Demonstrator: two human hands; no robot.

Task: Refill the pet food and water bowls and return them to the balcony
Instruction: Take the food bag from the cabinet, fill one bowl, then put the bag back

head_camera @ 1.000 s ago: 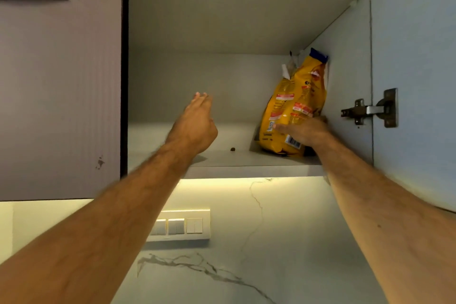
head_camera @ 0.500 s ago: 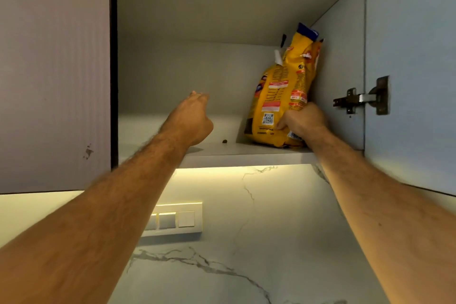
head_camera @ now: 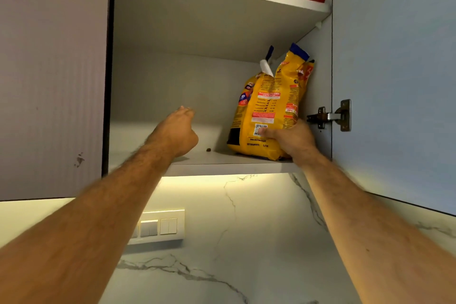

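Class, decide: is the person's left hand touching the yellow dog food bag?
Apart. The head view shows bare cabinet wall between the left hand and the yellow dog food bag.

The lower cabinet shelf (head_camera: 222, 164) carries a yellow dog-food bag (head_camera: 266, 111), upright at its right end, and one loose kibble (head_camera: 208, 149) beside it.

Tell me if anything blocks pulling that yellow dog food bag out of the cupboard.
Nothing visible does. The right hand already grips the yellow bag at the shelf's front edge, the cabinet door stands open, and the left hand is off to the side, touching nothing.
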